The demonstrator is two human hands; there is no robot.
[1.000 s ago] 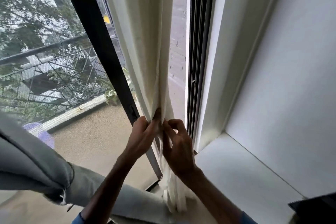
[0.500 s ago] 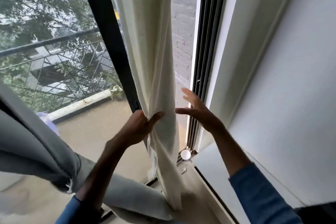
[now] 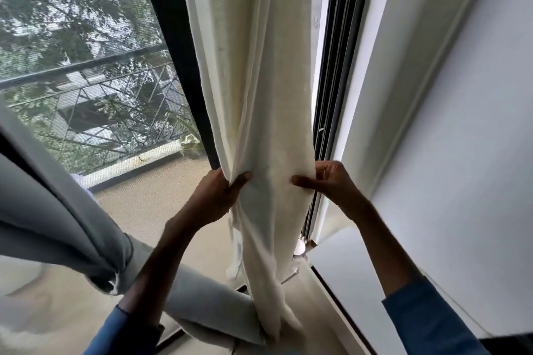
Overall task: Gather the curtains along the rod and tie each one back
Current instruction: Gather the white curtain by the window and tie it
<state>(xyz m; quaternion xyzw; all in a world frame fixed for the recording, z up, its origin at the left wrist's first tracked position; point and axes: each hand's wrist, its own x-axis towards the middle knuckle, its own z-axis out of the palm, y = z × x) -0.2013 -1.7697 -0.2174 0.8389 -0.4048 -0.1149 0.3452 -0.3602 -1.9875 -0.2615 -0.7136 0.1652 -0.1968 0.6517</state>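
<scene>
A cream curtain hangs gathered in folds down the middle of the window, its lower end trailing to the sill. My left hand grips its left edge, thumb across the front. My right hand grips its right edge at the same height, thumb pressed on the cloth and fingers curled behind. A grey curtain sweeps in from the left and passes under my left forearm to the foot of the cream one. The rod is out of view.
A black window frame post stands just left of the cream curtain. Black sliding tracks run to its right, then a white reveal and wall. A small white knob sits at the track's foot. Outside are a balcony floor and railing.
My right hand, open beside the curtain half a second ago, has closed on its right edge. The left hand keeps its hold. The cloth now spreads wider between both hands.
</scene>
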